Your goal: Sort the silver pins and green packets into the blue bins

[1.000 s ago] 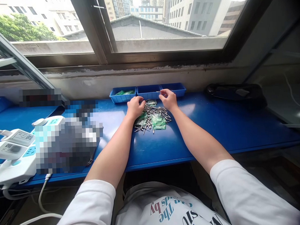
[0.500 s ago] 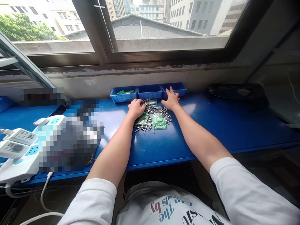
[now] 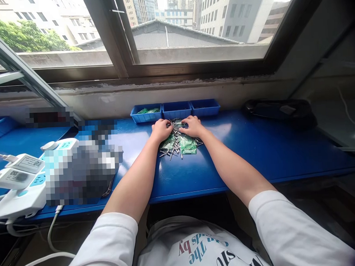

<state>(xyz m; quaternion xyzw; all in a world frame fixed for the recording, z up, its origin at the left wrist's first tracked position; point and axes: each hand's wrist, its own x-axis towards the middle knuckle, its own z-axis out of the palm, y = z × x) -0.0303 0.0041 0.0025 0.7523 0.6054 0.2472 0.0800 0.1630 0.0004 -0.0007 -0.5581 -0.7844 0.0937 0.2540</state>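
A pile of small dark metal pins [image 3: 176, 147] lies on the blue table, with green plastic packets [image 3: 188, 144] on and among them. My left hand [image 3: 161, 130] rests at the pile's left edge, fingers curled; what they hold, if anything, is too small to make out. My right hand [image 3: 193, 127] reaches over the pile's upper right side, thumb and fingers apart around pins and a packet. Behind the hands stand three blue bins in a row: the left bin [image 3: 146, 117] holds green packets, the middle bin [image 3: 177, 113] and right bin [image 3: 206, 110] hold dark contents hard to make out.
At the left are a white power strip [image 3: 24, 202] with plugs and cables, and a blurred dark object [image 3: 82, 171]. A black case [image 3: 281, 108] lies at the back right of the blue table [image 3: 253, 146]. A metal frame slants down at the left; windows are behind.
My right hand has come back from the right bin to the pile, moving left and toward me. My left hand has hardly moved. The view has shifted slightly.
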